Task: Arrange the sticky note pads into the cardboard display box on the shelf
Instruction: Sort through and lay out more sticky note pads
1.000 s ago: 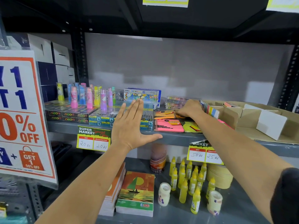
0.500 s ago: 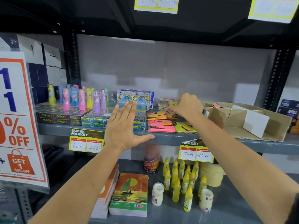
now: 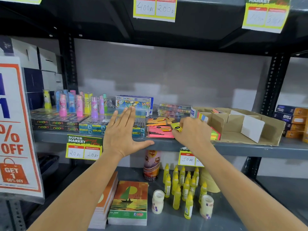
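Observation:
Loose sticky note pads lie on the middle shelf: a pink pad [image 3: 160, 134] at the front and orange pads [image 3: 157, 121] behind it. My right hand [image 3: 191, 132] is over them, its fingers closed on a yellow sticky note pad [image 3: 177, 127]. Just to its right stands the cardboard display box [image 3: 250, 124], with dividers and a few pads upright in its left compartments; a multicoloured pad [image 3: 215, 135] lies at its front left corner. My left hand [image 3: 123, 132] is flat and open against the shelf edge, holding nothing.
Neon boxes [image 3: 56, 125] with upright coloured tubes [image 3: 78, 105], blue packs [image 3: 93, 127] and a crayon box [image 3: 133, 103] fill the shelf's left. Dark boxes [image 3: 293, 120] stand at far right. Below are notebooks [image 3: 130, 202] and yellow glue bottles [image 3: 181, 185]. A sale poster [image 3: 15, 127] hangs at left.
My right hand has drawn back from the rear of the pad pile toward the shelf front and now grips a yellow pad. The left hand has stayed on the shelf edge.

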Motion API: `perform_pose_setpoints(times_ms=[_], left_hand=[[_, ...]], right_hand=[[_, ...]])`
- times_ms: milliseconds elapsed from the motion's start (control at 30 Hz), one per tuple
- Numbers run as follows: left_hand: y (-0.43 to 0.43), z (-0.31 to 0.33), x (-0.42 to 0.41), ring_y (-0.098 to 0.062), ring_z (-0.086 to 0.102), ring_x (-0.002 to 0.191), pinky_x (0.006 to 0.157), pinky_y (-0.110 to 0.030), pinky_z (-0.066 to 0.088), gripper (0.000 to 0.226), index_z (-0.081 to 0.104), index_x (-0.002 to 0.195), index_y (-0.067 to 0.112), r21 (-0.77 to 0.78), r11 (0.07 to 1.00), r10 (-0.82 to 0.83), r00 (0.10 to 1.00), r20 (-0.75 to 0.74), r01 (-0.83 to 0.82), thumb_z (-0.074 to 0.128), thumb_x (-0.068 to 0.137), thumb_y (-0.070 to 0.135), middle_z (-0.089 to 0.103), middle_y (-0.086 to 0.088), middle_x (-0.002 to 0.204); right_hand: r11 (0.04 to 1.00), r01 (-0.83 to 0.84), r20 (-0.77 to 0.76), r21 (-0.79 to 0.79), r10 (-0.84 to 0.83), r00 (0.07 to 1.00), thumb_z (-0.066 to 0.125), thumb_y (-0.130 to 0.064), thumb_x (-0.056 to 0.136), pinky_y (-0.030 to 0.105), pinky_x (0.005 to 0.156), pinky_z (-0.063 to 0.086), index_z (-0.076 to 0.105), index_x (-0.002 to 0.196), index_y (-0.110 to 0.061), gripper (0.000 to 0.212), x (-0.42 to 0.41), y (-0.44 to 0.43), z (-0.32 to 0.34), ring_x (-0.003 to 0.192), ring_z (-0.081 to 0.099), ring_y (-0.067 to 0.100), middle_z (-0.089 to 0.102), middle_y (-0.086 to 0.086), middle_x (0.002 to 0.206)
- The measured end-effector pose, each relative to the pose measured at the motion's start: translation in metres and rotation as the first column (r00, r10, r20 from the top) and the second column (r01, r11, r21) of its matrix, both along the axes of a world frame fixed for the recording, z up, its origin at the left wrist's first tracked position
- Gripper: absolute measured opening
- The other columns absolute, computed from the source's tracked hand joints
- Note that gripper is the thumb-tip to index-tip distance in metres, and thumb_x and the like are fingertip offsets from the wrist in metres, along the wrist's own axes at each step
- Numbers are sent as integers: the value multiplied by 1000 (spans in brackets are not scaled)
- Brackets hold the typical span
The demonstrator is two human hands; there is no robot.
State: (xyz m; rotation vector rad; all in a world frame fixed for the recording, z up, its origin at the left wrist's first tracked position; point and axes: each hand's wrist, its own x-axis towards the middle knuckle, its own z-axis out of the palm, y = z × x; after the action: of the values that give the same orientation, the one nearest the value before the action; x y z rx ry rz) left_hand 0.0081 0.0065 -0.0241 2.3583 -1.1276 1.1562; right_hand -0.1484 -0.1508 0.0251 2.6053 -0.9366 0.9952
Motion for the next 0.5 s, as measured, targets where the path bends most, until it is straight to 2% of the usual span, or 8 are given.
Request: perform_pose_setpoints(times_ms=[167,367,500], left_hand=[[0,0,0,-24,38,141,119,-47,20,126,30,150,2,-6,1000,0,1000,11,0,22,68,97,39,-12,153],[0,-1,1,-23,35,143,120,-46,17,127,29,151,2,-4,1000,-2,1000,16,2,24,67,98,37,-11,154],[-1,0,1,-23,34,143,121,-45,13,126,28,151,3,-1,1000,1,1000,11,-1,22,68,98,35,-11,155]], right_hand=[[1000,-19,-18,-2,19,1000,49,-57,88,29,64,44,67,99,-19,43,-2,0,-2,89,64,25,67,3,89],[997,-60,-38,48,62,997,48,-53,90,31,71,47,67,95,-17,42,-5,1,-2,83,64,24,58,1,75],[981,-117,90,157,104,990,53,-53,88,34,69,53,68,85,-13,42,0,0,9,74,61,22,62,1,72]])
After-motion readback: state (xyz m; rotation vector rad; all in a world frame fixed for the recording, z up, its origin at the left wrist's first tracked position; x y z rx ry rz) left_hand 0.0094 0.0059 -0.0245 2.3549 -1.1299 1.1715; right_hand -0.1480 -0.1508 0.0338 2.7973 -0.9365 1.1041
